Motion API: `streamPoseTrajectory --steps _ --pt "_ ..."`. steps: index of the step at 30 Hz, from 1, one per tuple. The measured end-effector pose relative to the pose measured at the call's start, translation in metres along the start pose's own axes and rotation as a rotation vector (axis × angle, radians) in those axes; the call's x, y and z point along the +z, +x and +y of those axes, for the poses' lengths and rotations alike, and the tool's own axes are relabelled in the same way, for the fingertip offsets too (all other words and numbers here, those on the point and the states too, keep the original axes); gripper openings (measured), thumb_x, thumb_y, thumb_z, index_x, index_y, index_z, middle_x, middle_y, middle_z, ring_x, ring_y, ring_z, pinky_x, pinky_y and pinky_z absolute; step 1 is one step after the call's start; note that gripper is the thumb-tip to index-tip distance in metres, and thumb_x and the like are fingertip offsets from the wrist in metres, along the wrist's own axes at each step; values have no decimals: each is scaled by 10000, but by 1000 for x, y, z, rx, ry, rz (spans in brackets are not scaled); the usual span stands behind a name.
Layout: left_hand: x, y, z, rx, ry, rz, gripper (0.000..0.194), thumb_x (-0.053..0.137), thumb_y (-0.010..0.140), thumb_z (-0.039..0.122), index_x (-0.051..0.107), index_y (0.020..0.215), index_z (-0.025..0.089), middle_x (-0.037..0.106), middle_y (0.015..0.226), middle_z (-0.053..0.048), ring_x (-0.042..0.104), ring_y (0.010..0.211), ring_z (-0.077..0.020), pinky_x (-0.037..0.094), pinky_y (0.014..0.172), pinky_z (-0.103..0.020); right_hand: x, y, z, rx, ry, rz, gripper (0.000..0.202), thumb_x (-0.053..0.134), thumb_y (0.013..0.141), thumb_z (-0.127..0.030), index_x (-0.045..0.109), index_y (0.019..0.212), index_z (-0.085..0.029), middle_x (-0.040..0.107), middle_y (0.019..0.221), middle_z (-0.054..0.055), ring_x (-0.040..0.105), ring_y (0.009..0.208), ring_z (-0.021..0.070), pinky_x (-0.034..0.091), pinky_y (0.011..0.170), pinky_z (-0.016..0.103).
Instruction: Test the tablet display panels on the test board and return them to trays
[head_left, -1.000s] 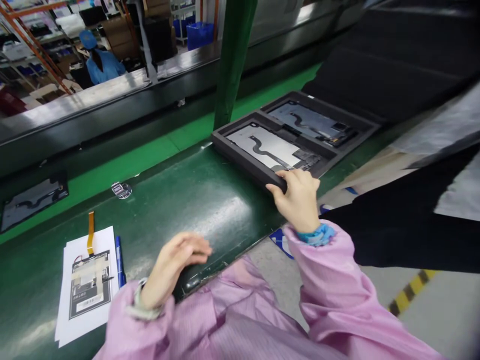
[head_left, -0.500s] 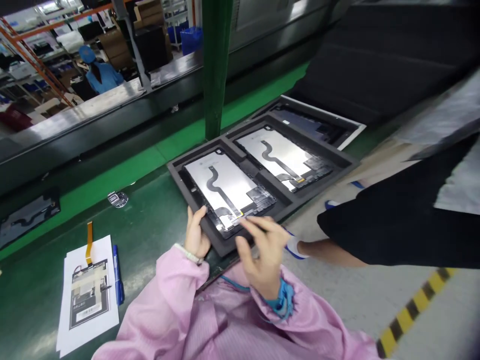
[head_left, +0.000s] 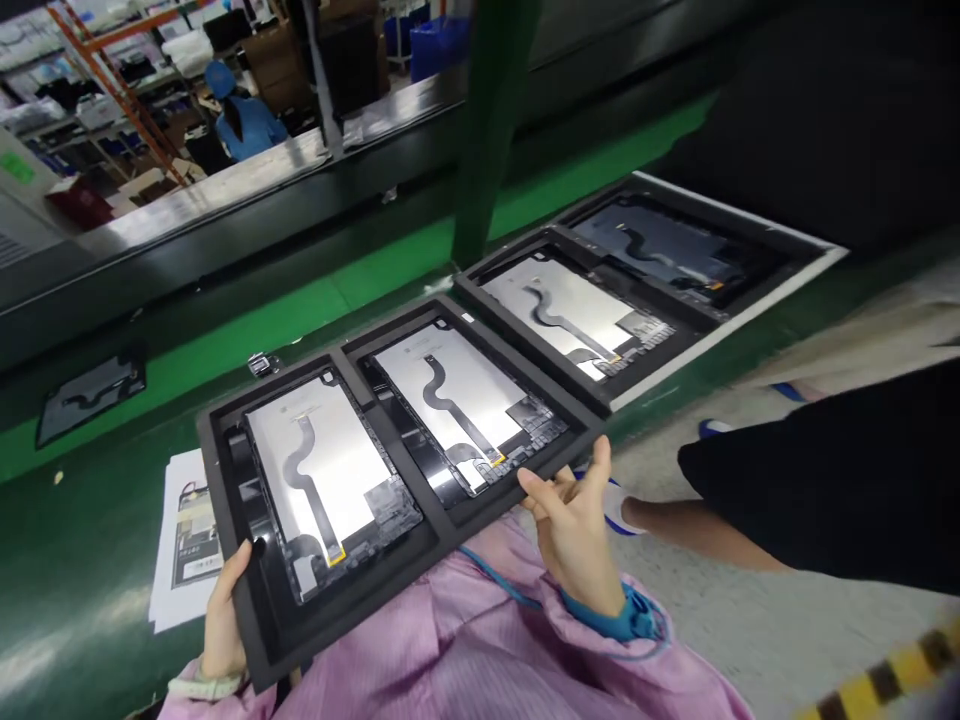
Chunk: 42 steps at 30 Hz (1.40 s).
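Observation:
A black foam tray (head_left: 441, 552) is held tilted in front of me, its near side by my body. In its two compartments lie tablet display assemblies, a left one (head_left: 334, 465) and a right one (head_left: 472, 390), each with a silvery back and a wavy dark flat cable. My left hand (head_left: 225, 615) grips the tray's left edge with the thumb on the rim. At the right end of the near rim, my right hand (head_left: 576, 535) is closed on the tray, some fingers hidden beneath it.
Behind it on the green bench (head_left: 105, 520) rests another tray (head_left: 664, 368) with display assemblies. Paper sheets (head_left: 166, 590) lie partly under the held tray. A dark panel (head_left: 91, 395) sits further left. A person in dark clothing (head_left: 817, 470) stands at right; a person in blue (head_left: 251, 125) is beyond.
The front tray has come left and toward me, away from the tray behind. My left hand has shifted to its left edge; my right hand has gone from the display's cable end to the rim.

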<state>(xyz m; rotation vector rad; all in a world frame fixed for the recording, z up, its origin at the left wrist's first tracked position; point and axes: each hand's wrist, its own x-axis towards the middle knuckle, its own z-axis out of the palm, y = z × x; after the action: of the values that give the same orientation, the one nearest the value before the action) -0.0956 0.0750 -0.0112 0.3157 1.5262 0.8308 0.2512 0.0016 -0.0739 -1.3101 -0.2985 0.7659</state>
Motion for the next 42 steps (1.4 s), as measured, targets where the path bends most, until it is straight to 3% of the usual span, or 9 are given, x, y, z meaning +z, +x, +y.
streamPoseTrajectory --steps 5,12,16,19,22,25,28,31,42 --pt "14 -9 4 -3 -72 133 334 726 813 247 709 1131 150 805 849 -87 781 1003 -361 650 907 -482 2 -8 3 101 -26 -1 1281 868 716 -460 -56 1605 -452 529 1307 63 629 921 122 590 747 278" --pt "45 18 8 645 235 18 504 735 821 408 704 1291 230 704 1370 -57 517 1444 -290 320 1277 -424 -7 15 15 5 -177 -12 1068 796 831 -442 19 1564 -475 481 1296 58 589 1186 189 603 928 405" --pt "47 35 -1 754 399 5 569 616 909 442 612 1433 218 535 1575 -68 394 1535 -278 244 1306 -426 -7 -7 9 -350 -419 75 1006 812 826 -367 177 1607 -378 388 1481 134 464 1398 323 422 1166 651" --pt "44 38 -13 811 570 52 599 549 961 418 514 1521 208 436 1646 -79 322 1571 -258 172 1323 -424 3 -23 -39 -817 -528 170 1001 806 813 -246 248 1634 -373 252 1660 100 242 1549 407 288 1265 672" --pt "43 35 -24 888 701 107 634 503 979 368 433 1573 154 404 1658 -130 326 1569 -266 195 1319 -438 47 -10 -99 -953 -726 -409 622 616 951 -248 459 1543 -361 559 1470 91 544 1374 359 473 1164 599" --pt "41 31 -32 945 742 106 629 470 980 313 417 1581 133 426 1641 -148 378 1544 -270 248 1307 -446 142 25 -120 -1098 -898 -979 436 510 1015 -264 557 1449 -246 657 1362 88 640 1265 295 546 1100 517" --pt "37 30 -39 974 726 99 609 464 981 282 433 1577 160 465 1619 -131 401 1532 -264 259 1306 -440 252 63 -86 -1021 -1162 -1182 553 483 994 -165 435 1536 -66 524 1520 187 551 1379 333 477 1162 539" --pt "34 32 -45 991 708 96 606 471 974 263 444 1572 164 475 1613 -130 415 1523 -268 278 1303 -427 322 90 -37 -947 -1274 -1209 638 509 968 -114 341 1574 -7 414 1612 212 479 1454 315 446 1196 475" --pt "37 32 -60 1055 833 150 622 392 1018 211 313 1634 178 414 1649 -129 407 1523 -245 396 1251 -426 325 112 14 -1016 -1201 -1139 571 514 996 -419 482 1504 -159 386 1650 175 570 1309 397 537 1018 570"
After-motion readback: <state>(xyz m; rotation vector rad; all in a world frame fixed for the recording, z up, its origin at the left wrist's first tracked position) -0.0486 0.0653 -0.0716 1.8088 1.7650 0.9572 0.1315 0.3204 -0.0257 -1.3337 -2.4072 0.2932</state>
